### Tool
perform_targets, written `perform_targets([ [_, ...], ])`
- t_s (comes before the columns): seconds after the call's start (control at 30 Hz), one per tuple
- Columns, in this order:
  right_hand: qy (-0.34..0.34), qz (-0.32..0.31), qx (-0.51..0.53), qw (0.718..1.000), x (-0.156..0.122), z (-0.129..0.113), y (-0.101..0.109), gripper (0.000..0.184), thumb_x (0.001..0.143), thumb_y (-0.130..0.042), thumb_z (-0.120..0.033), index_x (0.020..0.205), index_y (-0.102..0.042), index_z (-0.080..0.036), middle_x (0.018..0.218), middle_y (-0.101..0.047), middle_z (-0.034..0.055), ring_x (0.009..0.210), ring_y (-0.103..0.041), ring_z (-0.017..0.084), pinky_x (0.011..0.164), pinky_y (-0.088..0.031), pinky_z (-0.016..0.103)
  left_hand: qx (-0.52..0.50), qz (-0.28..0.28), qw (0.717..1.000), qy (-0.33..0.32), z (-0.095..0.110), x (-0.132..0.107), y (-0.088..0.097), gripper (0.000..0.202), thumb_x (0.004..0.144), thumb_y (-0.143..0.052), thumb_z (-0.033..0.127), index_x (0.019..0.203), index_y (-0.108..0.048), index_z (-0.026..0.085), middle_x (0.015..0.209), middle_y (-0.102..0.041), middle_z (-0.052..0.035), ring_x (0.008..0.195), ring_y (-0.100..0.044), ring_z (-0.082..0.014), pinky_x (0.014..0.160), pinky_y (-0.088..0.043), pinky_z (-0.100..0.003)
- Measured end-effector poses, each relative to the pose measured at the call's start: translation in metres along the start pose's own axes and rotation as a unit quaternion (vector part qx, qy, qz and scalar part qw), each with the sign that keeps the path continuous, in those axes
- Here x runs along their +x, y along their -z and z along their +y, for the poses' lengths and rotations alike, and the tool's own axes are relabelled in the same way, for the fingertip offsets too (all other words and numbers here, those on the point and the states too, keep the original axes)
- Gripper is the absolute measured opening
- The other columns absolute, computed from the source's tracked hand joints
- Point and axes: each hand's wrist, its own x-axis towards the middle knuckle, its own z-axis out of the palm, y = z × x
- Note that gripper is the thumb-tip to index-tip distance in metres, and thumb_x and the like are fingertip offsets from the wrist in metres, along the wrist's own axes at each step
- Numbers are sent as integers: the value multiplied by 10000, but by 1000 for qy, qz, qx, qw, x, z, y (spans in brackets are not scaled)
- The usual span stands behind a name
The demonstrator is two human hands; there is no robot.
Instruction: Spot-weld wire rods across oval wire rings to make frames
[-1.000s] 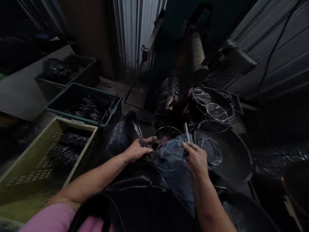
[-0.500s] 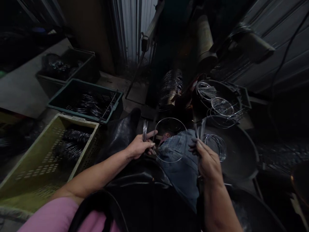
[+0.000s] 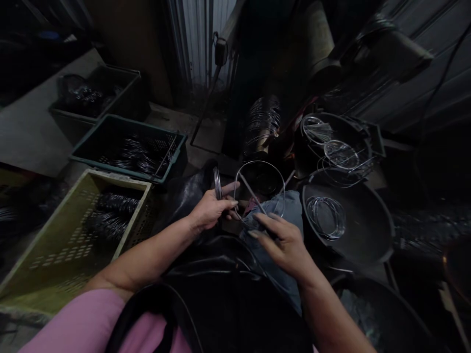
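My left hand (image 3: 209,210) pinches a large thin wire ring (image 3: 284,186) near its left edge, thumb below and index finger stretched out. A small bundle of wire rings (image 3: 217,182) stands on edge against the same hand, over its fingers. My right hand (image 3: 285,242) is at the lower right of the ring, fingers partly spread. A thin grey metal rod (image 3: 252,192) runs up and left from its fingertips, across the ring's opening. How the fingers grip the rod is partly hidden. Beyond the ring, a short pale rod end (image 3: 290,179) shows.
At left are a yellow crate (image 3: 55,260) and a green crate (image 3: 93,164), both with dark wire coils. A wire-wound spool (image 3: 263,120) stands ahead. On the right, a dark basin (image 3: 362,230) holds a wire ring bundle (image 3: 326,218), beside a wire-filled tub (image 3: 364,142).
My right hand has moved left from beside the basin to the ring, bringing the grey rod across it. The left hand keeps its hold on the ring and bundle, slightly higher.
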Motion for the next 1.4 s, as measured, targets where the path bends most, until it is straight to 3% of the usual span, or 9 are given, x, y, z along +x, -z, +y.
perform_targets([
  [0.1, 49, -48, -165, 984, 17, -11, -11, 450, 761, -552, -259, 1193, -518, -140, 1038, -590, 128, 948, -514, 269, 790, -407, 411, -19, -3, 1000, -3, 5, 0, -3, 544, 672, -604, 95, 1206, -526, 165, 613, -558, 33, 483, -589, -98, 435, -422, -184],
  [0.2, 64, -80, -234, 967, 26, -13, -18, 426, 793, -484, -197, 1214, -489, -130, 1016, -584, 134, 917, -505, 258, 765, -396, 395, -37, 2, 999, 1, 12, -1, -6, 555, 661, -617, 95, 1206, -523, 148, 618, -558, 33, 459, -562, -82, 443, -430, -190],
  [0.4, 49, -77, -220, 971, 31, -9, -20, 433, 791, -432, -128, 1222, -472, -114, 1048, -573, 132, 870, -566, 200, 737, -463, 296, -34, -4, 999, 22, 24, 0, -9, 590, 650, -625, 112, 1227, -511, 160, 598, -562, 34, 455, -552, -84, 449, -415, -195],
  [0.73, 39, -48, -247, 967, 41, 0, -5, 392, 807, -435, -167, 1189, -517, -132, 1044, -591, 125, 756, -609, 171, 631, -481, 250, -50, -26, 997, 49, 37, 20, -25, 614, 635, -627, 115, 1235, -502, 159, 625, -580, 26, 457, -525, -65, 458, -401, -189],
  [1.23, 29, -46, -266, 962, 56, 5, 14, 399, 809, -408, -158, 1191, -513, -107, 1072, -591, 136, 773, -613, 191, 621, -493, 280, -56, -38, 997, 26, 48, 39, -37, 611, 613, -642, 116, 1212, -524, 132, 602, -554, 30, 440, -496, -62, 449, -388, -196],
  [1.4, 16, -73, -269, 960, 66, 4, 24, 414, 795, -418, -150, 1199, -502, -117, 1071, -579, 133, 782, -612, 202, 603, -482, 283, -60, -39, 997, 19, 55, 44, -40, 628, 615, -620, 96, 1231, -498, 109, 556, -542, 34, 419, -499, -72, 430, -372, -195],
])
